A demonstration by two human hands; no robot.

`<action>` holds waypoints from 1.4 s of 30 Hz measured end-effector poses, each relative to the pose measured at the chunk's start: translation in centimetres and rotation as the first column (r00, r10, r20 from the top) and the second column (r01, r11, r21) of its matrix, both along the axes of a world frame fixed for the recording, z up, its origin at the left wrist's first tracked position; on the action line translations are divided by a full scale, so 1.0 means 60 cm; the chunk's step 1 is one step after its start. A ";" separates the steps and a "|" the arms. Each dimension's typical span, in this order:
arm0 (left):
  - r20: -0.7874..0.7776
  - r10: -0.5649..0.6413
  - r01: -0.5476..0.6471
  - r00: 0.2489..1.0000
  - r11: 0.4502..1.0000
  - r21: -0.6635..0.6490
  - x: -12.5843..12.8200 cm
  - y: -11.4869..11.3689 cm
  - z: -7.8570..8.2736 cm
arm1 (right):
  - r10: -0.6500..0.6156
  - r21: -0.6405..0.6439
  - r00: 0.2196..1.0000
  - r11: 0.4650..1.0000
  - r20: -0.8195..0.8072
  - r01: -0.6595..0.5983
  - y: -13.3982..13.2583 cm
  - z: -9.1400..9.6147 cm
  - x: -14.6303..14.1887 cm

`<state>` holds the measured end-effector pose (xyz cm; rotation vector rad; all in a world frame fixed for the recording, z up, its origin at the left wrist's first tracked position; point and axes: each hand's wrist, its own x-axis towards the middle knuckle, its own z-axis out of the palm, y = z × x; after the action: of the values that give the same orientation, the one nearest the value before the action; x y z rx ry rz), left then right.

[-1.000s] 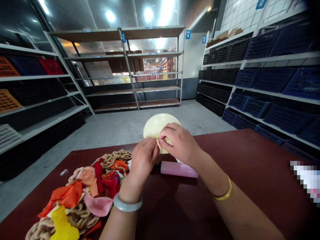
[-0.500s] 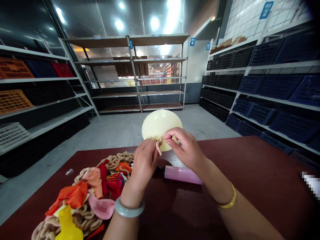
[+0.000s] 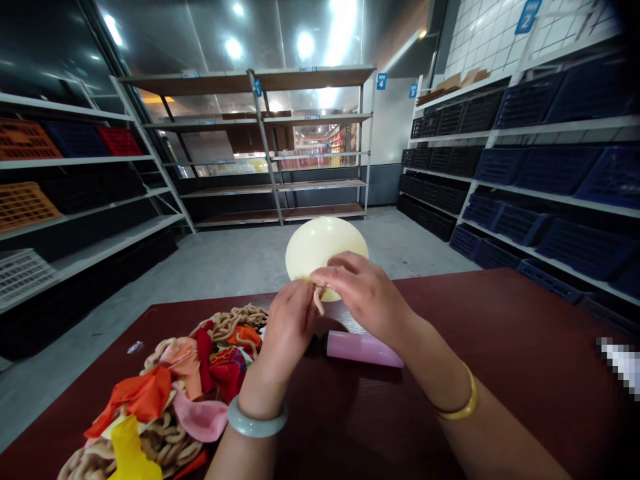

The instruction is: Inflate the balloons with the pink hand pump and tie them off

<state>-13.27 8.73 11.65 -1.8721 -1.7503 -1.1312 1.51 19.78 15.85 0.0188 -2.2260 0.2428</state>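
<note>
The left hand (image 3: 290, 317) and right hand (image 3: 363, 293) pinched beige cord (image 3: 319, 303) at the near side of the cream balloon (image 3: 320, 243); a slackened pinch might have freed it.

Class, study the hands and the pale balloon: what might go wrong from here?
The tan cord between the left hand and right hand might slip loose. The inflated pale balloon might burst if squeezed too hard. The pink cylinder lying on the table might roll if knocked.

Blue right sign (image 3: 528, 17) reads 2, far sign (image 3: 381, 81) 4.
</note>
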 end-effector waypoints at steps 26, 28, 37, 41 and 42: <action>0.060 0.009 -0.002 0.998 0.993 -0.118 0.001 0.006 -0.006 | 0.057 -0.088 0.988 0.995 0.146 -0.045 0.013 0.000 -0.001; 0.056 -0.007 0.014 0.998 0.992 -0.124 0.000 0.004 -0.004 | 0.085 -0.092 0.984 0.993 0.155 -0.071 0.014 0.004 0.002; -0.038 0.024 -0.029 0.999 0.991 -0.134 -0.003 0.003 0.000 | 0.079 -0.098 0.979 0.993 0.188 -0.062 0.016 0.004 0.003; -0.054 0.031 -0.038 0.998 0.991 -0.130 0.000 0.001 0.001 | 0.067 -0.111 0.986 0.993 0.150 -0.051 0.015 0.001 -0.001; -0.057 0.031 -0.038 0.998 0.991 -0.130 0.001 0.001 0.001 | 0.063 -0.114 0.988 0.992 0.144 -0.047 0.015 0.001 -0.002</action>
<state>-13.22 8.78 11.71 -1.9205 -1.8595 -0.9648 1.42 20.65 15.88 0.0027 -2.3575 0.4084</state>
